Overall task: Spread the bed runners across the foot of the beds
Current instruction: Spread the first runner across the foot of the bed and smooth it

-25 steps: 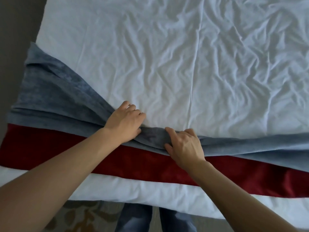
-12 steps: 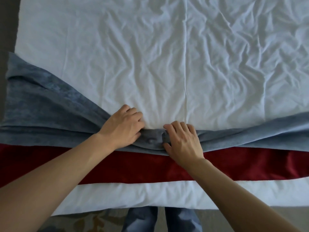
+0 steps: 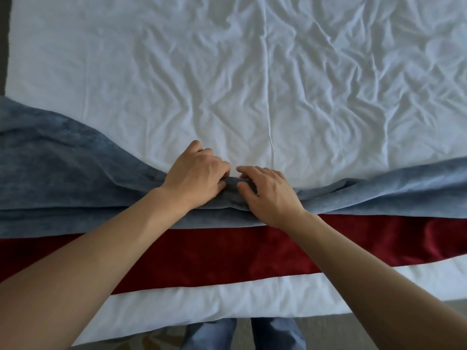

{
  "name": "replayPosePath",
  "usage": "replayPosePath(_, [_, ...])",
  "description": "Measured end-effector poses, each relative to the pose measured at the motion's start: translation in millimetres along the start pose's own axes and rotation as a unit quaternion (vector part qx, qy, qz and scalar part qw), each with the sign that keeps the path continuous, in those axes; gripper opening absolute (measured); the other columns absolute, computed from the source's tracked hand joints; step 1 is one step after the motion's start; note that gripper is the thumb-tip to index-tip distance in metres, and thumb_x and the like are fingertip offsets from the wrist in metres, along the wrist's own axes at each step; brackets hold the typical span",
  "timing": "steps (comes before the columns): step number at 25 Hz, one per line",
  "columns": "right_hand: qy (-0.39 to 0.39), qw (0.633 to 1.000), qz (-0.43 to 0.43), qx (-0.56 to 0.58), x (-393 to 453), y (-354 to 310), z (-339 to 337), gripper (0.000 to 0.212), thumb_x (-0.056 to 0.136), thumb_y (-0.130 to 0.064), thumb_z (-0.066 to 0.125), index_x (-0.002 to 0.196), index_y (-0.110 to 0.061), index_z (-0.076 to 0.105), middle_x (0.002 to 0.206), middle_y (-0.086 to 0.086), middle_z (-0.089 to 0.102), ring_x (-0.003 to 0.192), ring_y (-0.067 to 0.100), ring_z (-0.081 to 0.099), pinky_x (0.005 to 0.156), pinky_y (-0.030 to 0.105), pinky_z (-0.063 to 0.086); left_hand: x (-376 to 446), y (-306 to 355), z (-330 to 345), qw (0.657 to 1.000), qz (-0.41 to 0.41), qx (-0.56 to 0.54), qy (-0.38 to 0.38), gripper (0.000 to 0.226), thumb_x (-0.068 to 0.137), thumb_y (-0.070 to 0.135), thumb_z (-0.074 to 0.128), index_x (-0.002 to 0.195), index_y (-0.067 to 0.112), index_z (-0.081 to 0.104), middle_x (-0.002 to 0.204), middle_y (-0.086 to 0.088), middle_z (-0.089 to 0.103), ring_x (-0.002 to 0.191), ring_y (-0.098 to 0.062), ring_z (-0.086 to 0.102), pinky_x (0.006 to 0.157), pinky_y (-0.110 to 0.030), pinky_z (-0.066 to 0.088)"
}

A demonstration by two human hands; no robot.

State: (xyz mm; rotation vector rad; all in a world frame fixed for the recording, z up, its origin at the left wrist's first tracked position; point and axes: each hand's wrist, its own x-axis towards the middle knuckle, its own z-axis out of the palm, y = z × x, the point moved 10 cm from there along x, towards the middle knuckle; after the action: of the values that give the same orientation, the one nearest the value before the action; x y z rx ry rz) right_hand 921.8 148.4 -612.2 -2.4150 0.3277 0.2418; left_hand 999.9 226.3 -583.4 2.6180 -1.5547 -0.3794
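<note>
A blue bed runner (image 3: 63,178) lies across the white bed (image 3: 252,84), wide at the left, bunched narrow in the middle and widening again at the right. A dark red runner (image 3: 227,251) lies flat along its near side, partly under it. My left hand (image 3: 195,176) grips the bunched blue fabric at the middle, fingers curled into the fold. Close beside it, my right hand (image 3: 269,192) pinches the same bunch, thumb pressed against the cloth. The two hands almost touch.
The wrinkled white duvet fills the far part of the view. The bed's foot edge (image 3: 227,306) runs near the bottom, with patterned carpet (image 3: 121,342) and my jeans-clad legs (image 3: 242,334) below it. Dark floor (image 3: 3,46) shows at the far left.
My hands have drawn closer together and moved slightly up the bed, gathering the blue runner's middle tighter. The view has shifted left, so the runners look more level.
</note>
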Motion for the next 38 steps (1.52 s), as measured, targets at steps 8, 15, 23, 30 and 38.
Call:
replayPosePath(8, [0.045, 0.998, 0.027, -0.027, 58, 2, -55, 0.009, 0.084, -0.020, 0.062, 0.089, -0.019, 0.054, 0.076, -0.005, 0.057, 0.074, 0.027, 0.059, 0.069, 0.035, 0.036, 59, -14, -55, 0.995, 0.030, 0.063, 0.074, 0.013, 0.091, 0.022, 0.055, 0.085, 0.017, 0.065, 0.076, 0.001, 0.067, 0.080, -0.023, 0.055, 0.079, -0.035, 0.032])
replayPosePath(15, [-0.002, 0.988, 0.104, -0.115, 88, 89, -111, 0.021, 0.079, -0.022, 0.064, 0.074, -0.027, 0.045, 0.063, -0.007, 0.050, 0.070, 0.029, 0.054, 0.064, 0.031, 0.030, 107, -64, -67, 0.993, -0.026, 0.086, 0.074, 0.008, 0.087, 0.020, 0.063, 0.080, 0.017, 0.065, 0.075, 0.000, 0.069, 0.079, -0.024, 0.055, 0.081, -0.037, 0.031])
replayPosePath(23, [0.018, 0.981, 0.015, -0.194, 86, 146, -155, 0.015, 0.079, -0.014, 0.063, 0.076, -0.019, 0.049, 0.059, -0.007, 0.045, 0.060, 0.022, 0.040, 0.073, 0.030, 0.029, 177, 23, -4, 0.995, -0.047, -0.075, -0.046, 0.022, 0.089, 0.045, 0.050, 0.102, 0.030, 0.061, 0.095, 0.013, 0.066, 0.097, -0.013, 0.051, 0.100, -0.035, 0.026])
replayPosePath(30, [0.032, 0.969, -0.025, -0.243, 60, 215, -199, 0.016, 0.068, 0.004, 0.058, 0.077, -0.009, 0.058, 0.064, 0.007, 0.059, 0.067, 0.034, 0.053, 0.084, 0.041, 0.041, 266, 130, -1, 0.996, -0.008, -0.063, -0.059, 0.009, 0.091, 0.033, 0.055, 0.085, 0.027, 0.058, 0.084, 0.011, 0.063, 0.085, -0.014, 0.055, 0.098, -0.034, 0.031])
replayPosePath(38, [0.085, 0.954, -0.005, -0.288, 29, 257, -224, 0.023, 0.066, 0.008, 0.053, 0.079, -0.010, 0.057, 0.065, 0.005, 0.058, 0.072, 0.033, 0.054, 0.091, 0.041, 0.040, 282, 194, 13, 0.998, 0.055, -0.017, -0.026, 0.015, 0.084, 0.022, 0.064, 0.098, 0.019, 0.061, 0.093, 0.003, 0.065, 0.085, -0.020, 0.060, 0.083, -0.035, 0.039])
